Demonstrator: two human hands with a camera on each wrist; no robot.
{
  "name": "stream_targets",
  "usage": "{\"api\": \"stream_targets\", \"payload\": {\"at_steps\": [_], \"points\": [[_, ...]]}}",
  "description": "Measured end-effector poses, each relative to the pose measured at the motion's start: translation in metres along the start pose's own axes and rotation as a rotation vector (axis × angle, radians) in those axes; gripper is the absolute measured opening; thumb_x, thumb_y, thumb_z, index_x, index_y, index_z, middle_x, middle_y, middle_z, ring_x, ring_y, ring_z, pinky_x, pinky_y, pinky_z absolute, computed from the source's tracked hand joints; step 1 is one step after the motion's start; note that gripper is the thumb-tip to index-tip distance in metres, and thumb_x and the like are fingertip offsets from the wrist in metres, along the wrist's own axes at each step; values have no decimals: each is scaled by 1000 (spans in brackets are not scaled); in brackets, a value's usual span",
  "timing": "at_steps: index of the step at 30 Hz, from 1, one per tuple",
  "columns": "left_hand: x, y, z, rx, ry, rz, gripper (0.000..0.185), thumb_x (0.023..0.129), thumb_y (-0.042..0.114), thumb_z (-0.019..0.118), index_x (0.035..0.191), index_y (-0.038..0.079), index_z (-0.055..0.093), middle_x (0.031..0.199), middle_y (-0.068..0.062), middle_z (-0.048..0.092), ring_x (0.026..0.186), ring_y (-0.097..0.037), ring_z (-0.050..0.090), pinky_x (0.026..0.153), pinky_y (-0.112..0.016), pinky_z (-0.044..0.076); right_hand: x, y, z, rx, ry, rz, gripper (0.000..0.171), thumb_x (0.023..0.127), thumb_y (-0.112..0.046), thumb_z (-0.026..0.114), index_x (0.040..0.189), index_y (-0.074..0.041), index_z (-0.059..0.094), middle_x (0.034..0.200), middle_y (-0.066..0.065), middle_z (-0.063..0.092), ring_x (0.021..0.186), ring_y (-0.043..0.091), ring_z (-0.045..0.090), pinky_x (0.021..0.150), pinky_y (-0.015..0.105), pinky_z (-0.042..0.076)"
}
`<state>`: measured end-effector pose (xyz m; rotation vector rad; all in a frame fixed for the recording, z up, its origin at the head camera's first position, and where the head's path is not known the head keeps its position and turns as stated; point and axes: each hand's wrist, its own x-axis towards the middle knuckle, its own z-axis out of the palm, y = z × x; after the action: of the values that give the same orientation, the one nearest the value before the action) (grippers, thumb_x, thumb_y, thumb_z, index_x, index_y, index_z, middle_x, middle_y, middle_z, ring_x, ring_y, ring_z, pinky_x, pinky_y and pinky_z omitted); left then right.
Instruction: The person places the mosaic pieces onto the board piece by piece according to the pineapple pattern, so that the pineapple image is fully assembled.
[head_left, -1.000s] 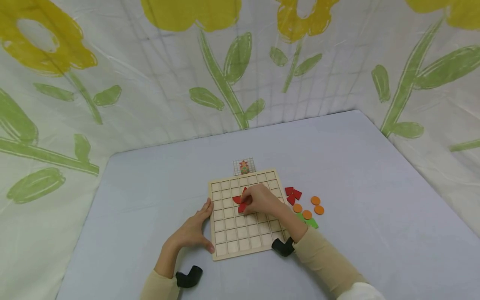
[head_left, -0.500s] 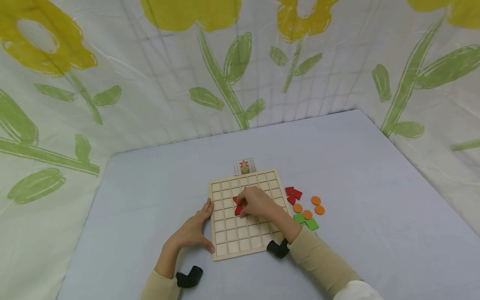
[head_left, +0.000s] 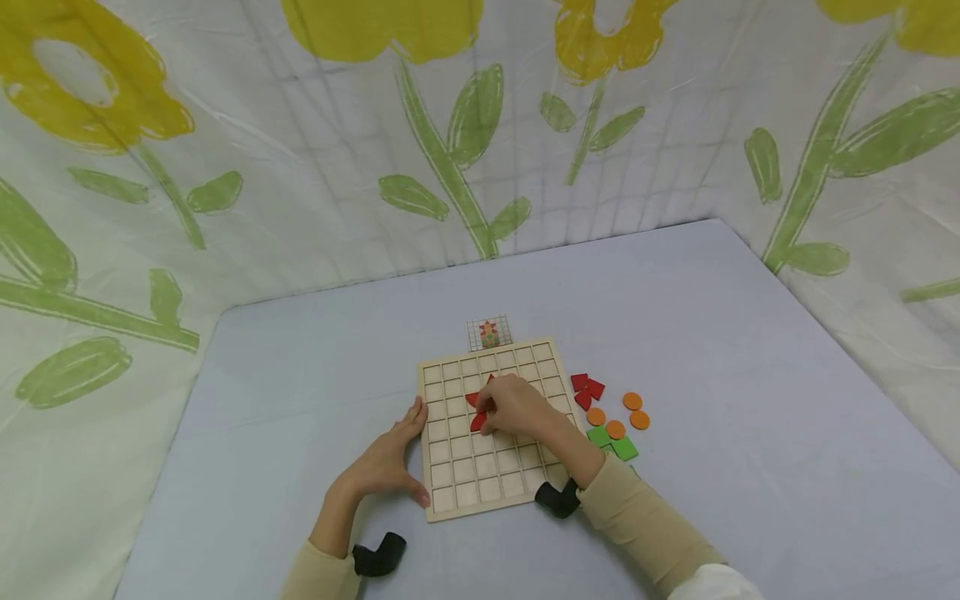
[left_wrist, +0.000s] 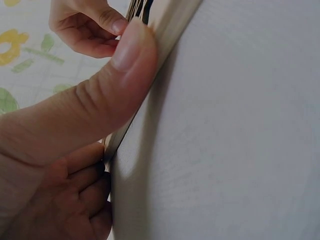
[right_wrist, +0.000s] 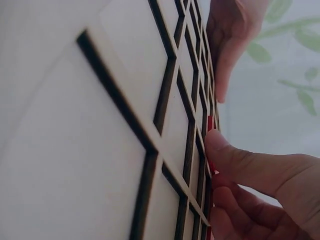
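A wooden grid board (head_left: 487, 467) lies on the pale blue table. My right hand (head_left: 512, 406) is over the board's middle, fingers curled, pinching a red piece (head_left: 477, 422) down in a cell beside other red pieces (head_left: 472, 399). In the right wrist view the thumb (right_wrist: 240, 162) presses a thin red edge (right_wrist: 210, 124). My left hand (head_left: 386, 462) rests against the board's left edge, fingers straight along it and thumb at the near left corner. The left wrist view shows that thumb (left_wrist: 112, 87) flat on the board's edge (left_wrist: 167, 22).
Loose pieces lie right of the board: red shapes (head_left: 587, 389), orange discs (head_left: 633, 410) and green squares (head_left: 613, 443). A small picture card (head_left: 489, 332) sits behind the board's far edge. Flower-printed sheets wall in the table at the back and sides.
My right hand has shifted slightly left and nearer with the red piece, uncovering the green squares. The left hand and the board have not moved.
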<state>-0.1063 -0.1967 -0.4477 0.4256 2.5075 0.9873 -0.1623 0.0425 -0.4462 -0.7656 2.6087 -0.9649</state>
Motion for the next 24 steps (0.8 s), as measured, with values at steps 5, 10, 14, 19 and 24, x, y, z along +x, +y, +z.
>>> {"api": "stream_targets", "payload": {"at_steps": [5,10,14,19,24], "points": [[1,-2,1,2,2,10,130,49,16,96,151,-6,18,159,-21,9,141,-49,13,113,-60,14,-1,0,0,-4,10,-1,16,74,-10,84,85,-7,73,72,-3,60,67,12,52,63,27,46],[2,-3,0,12,0,21,131,49,17,96,150,-8,17,158,-23,8,141,-49,13,114,-59,14,-1,0,0,-6,14,8,15,75,-11,84,84,-7,72,70,-4,58,65,12,50,62,25,46],[2,-2,0,15,-2,27,131,49,17,96,150,-8,17,158,-23,8,141,-49,14,114,-59,15,-3,0,-1,8,10,11,16,75,-9,83,87,-5,73,72,-3,59,66,12,52,63,26,47],[2,-3,0,19,1,31,131,48,17,96,150,-9,17,158,-23,8,141,-49,14,113,-59,16,-9,3,-8,63,33,34,19,75,-6,82,93,-6,74,83,-2,67,74,11,57,69,28,50],[3,-4,1,24,3,35,131,48,17,96,150,-9,17,158,-23,8,142,-47,15,113,-59,16,-18,12,-24,62,82,56,23,74,-6,83,94,-5,73,84,0,67,74,13,56,69,28,50]]}}
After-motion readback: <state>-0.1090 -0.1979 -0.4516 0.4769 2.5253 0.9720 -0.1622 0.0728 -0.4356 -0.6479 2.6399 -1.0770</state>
